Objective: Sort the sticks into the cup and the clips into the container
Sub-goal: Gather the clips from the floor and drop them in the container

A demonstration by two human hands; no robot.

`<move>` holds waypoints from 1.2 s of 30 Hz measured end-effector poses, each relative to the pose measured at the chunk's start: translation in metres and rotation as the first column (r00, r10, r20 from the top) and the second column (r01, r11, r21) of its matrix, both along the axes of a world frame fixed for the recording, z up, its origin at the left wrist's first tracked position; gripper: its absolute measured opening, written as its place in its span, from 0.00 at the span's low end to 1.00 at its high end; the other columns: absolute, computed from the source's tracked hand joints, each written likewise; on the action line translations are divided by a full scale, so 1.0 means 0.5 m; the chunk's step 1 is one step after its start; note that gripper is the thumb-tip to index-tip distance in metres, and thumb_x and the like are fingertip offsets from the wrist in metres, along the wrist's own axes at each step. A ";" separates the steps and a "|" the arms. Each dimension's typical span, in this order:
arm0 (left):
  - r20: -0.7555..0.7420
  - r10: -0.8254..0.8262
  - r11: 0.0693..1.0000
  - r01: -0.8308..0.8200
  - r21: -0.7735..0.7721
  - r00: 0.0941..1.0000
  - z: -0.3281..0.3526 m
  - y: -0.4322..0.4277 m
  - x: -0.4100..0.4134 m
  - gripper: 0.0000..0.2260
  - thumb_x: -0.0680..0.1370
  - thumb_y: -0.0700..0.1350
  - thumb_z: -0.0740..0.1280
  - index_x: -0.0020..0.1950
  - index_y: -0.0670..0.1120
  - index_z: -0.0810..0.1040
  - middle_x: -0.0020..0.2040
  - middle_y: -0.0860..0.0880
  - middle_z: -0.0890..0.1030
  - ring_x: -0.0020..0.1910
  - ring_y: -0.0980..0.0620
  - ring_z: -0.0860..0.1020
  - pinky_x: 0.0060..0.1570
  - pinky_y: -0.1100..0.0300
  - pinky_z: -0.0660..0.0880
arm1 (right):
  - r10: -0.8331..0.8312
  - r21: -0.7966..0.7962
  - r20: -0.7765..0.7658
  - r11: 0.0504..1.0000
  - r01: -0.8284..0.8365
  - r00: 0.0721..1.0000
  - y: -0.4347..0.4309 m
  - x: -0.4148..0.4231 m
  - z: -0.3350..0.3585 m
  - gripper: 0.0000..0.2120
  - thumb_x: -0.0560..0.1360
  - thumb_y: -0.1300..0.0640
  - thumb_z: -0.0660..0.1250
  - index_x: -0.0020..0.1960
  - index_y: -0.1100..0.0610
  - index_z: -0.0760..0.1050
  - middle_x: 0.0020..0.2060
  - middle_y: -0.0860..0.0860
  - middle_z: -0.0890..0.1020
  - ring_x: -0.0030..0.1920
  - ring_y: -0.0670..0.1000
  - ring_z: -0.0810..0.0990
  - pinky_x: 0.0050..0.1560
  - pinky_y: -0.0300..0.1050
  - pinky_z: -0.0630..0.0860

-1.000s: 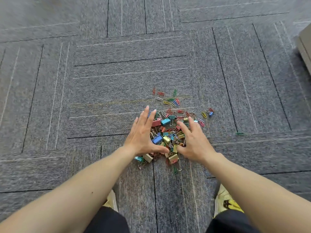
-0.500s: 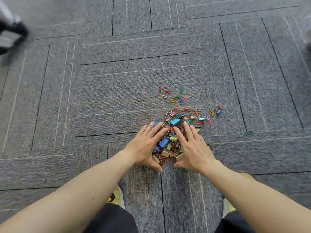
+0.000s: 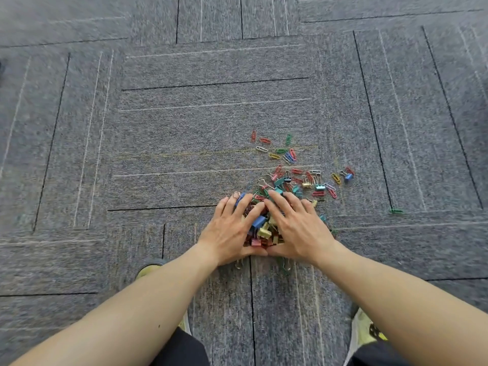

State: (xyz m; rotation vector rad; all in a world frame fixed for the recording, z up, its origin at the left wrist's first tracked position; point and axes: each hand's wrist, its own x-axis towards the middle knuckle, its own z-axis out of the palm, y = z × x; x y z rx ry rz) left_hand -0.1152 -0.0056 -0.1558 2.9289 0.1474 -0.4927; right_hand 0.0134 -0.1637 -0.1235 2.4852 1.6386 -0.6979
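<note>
Grey carpet tiles hold everything. Left hand, fingers spread and barely bent, presses the binder clip heap against the right hand, likewise splayed; neither grips. Light, stiff, slippery clips probably scoop best from beneath. Loose paper clips lie beyond.

Grey carpet tiles below me carry a heap of binder clips, paper clips scattered just beyond, one green paper clip well apart.
</note>
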 end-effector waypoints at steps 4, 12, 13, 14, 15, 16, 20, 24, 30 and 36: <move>0.177 -0.035 0.998 0.024 0.062 0.984 -0.017 0.003 0.006 0.34 0.73 0.70 0.54 0.74 0.53 0.60 0.68 0.42 0.68 0.63 0.37 0.70 0.58 0.41 0.68 | -0.002 0.200 0.078 0.980 -0.014 0.997 -0.018 -0.001 -0.032 0.38 0.71 0.28 0.58 0.68 0.56 0.68 0.67 0.54 0.70 0.60 0.59 0.72 0.54 0.57 0.77; 0.299 -0.044 0.994 0.013 0.105 0.953 -0.018 0.008 0.050 0.23 0.76 0.62 0.56 0.63 0.48 0.68 0.53 0.45 0.77 0.47 0.42 0.76 0.39 0.48 0.73 | -0.073 0.304 0.128 0.952 0.031 0.989 -0.019 -0.001 -0.063 0.16 0.78 0.50 0.58 0.62 0.58 0.68 0.58 0.57 0.73 0.45 0.60 0.73 0.40 0.56 0.78; 0.295 -0.026 0.997 0.003 0.079 0.955 -0.015 0.006 0.056 0.21 0.76 0.61 0.57 0.61 0.47 0.68 0.52 0.45 0.77 0.45 0.42 0.75 0.36 0.49 0.74 | -0.091 0.312 0.123 0.949 0.048 0.988 -0.019 0.000 -0.060 0.15 0.78 0.51 0.59 0.60 0.58 0.68 0.56 0.57 0.74 0.43 0.59 0.73 0.36 0.55 0.78; 0.291 -0.004 0.999 -0.010 0.047 0.957 -0.012 0.004 0.061 0.19 0.76 0.59 0.57 0.60 0.47 0.69 0.50 0.45 0.76 0.44 0.43 0.75 0.33 0.49 0.76 | -0.112 0.313 0.112 0.947 0.072 0.987 -0.018 0.002 -0.056 0.13 0.77 0.52 0.60 0.58 0.58 0.69 0.54 0.57 0.75 0.42 0.59 0.73 0.31 0.54 0.78; 0.286 0.022 1.000 -0.026 0.013 0.958 -0.007 0.003 0.066 0.18 0.76 0.57 0.57 0.58 0.46 0.70 0.49 0.45 0.76 0.44 0.43 0.74 0.31 0.49 0.77 | -0.129 0.303 0.098 0.948 0.094 0.987 -0.016 0.006 -0.051 0.12 0.76 0.52 0.61 0.56 0.58 0.70 0.52 0.56 0.75 0.42 0.58 0.74 0.26 0.51 0.77; 0.282 0.049 0.999 -0.045 -0.020 0.958 -0.004 0.001 0.071 0.16 0.77 0.56 0.57 0.56 0.46 0.70 0.48 0.46 0.75 0.43 0.44 0.74 0.28 0.50 0.77 | -0.138 0.284 0.087 0.953 0.108 0.987 -0.014 0.011 -0.047 0.11 0.76 0.53 0.63 0.55 0.58 0.72 0.50 0.56 0.75 0.40 0.57 0.74 0.23 0.49 0.76; 0.289 0.106 0.990 -0.074 -0.119 0.951 0.008 0.005 0.089 0.10 0.80 0.51 0.60 0.50 0.44 0.72 0.45 0.46 0.75 0.40 0.47 0.74 0.31 0.53 0.76 | -0.154 0.278 0.029 0.950 0.139 0.988 -0.007 0.030 -0.034 0.07 0.75 0.56 0.68 0.48 0.58 0.72 0.43 0.54 0.75 0.35 0.56 0.75 0.25 0.48 0.72; 0.224 0.162 0.967 -0.109 -0.232 0.961 0.013 0.011 0.094 0.11 0.80 0.50 0.60 0.51 0.42 0.74 0.44 0.47 0.77 0.39 0.48 0.76 0.41 0.55 0.77 | -0.185 0.317 -0.071 0.927 0.198 0.980 0.000 0.053 -0.021 0.06 0.80 0.57 0.64 0.47 0.59 0.73 0.40 0.53 0.76 0.33 0.55 0.77 0.31 0.43 0.66; 0.173 0.309 0.898 -0.227 -0.377 0.935 0.053 0.012 0.115 0.11 0.82 0.52 0.60 0.49 0.44 0.73 0.39 0.54 0.71 0.34 0.52 0.71 0.33 0.64 0.66 | -0.305 0.327 -0.242 0.868 0.373 0.921 0.011 0.086 0.023 0.07 0.81 0.57 0.60 0.46 0.58 0.71 0.39 0.52 0.78 0.36 0.56 0.79 0.38 0.53 0.77; 0.140 0.377 0.841 -0.276 -0.465 0.915 0.126 0.029 0.146 0.16 0.82 0.57 0.58 0.40 0.48 0.68 0.33 0.53 0.71 0.29 0.54 0.69 0.28 0.57 0.66 | -0.365 0.349 -0.320 0.812 0.467 0.874 0.031 0.094 0.078 0.07 0.80 0.58 0.62 0.44 0.59 0.72 0.37 0.51 0.78 0.36 0.56 0.77 0.41 0.53 0.73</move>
